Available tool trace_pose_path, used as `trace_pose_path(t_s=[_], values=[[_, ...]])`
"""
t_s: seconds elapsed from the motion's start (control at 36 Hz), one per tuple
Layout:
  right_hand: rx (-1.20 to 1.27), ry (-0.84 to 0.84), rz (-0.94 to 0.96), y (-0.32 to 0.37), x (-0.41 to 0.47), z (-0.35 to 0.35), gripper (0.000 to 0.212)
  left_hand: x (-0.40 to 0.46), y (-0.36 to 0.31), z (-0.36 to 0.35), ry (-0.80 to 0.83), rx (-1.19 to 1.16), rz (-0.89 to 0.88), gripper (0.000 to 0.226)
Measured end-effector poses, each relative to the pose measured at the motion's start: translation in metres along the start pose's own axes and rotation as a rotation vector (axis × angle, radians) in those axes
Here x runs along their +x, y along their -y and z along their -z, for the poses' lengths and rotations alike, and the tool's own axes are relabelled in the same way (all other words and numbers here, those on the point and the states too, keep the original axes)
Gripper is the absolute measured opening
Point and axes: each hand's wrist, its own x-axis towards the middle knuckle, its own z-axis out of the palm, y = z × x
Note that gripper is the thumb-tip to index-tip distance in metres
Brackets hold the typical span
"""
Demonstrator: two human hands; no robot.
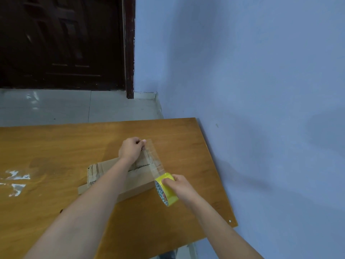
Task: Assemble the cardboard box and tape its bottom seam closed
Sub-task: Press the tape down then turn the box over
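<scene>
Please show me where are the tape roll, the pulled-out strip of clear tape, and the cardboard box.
tape roll (166,189): head view, on its yellow outer band, below the fingers.
strip of clear tape (156,160): head view, middle of the stretched length.
cardboard box (139,179): head view, on its bare upper face near the seam.

The middle of the cardboard box (138,179) is covered by the left forearm, so the run of its seam there cannot be followed. The far right corner of the box is hidden behind the left hand (130,149), whose fingers (142,142) are curled out of sight. Part of the tape roll (165,189) is masked by the right hand (177,184). The bench (56,146) is cut off at the left and lower edges.
</scene>
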Motion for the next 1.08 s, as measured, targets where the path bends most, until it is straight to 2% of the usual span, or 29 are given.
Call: trace_pose_path(t_s=[0.61,0.78,1.08], values=[[-0.025,0.004,-0.024,-0.007,0.006,-0.005,0.011,-0.002,-0.005,0.003,0.043,0.103,0.004,0.029],[-0.04,-0.007,-0.006,-0.008,0.007,-0.004,0.017,0.001,-0.006,0.002,0.059,0.144,0.029,0.034],[-0.068,-0.012,0.006,-0.006,0.008,-0.006,0.022,0.018,-0.015,0.008,0.293,0.235,0.133,0.031]])
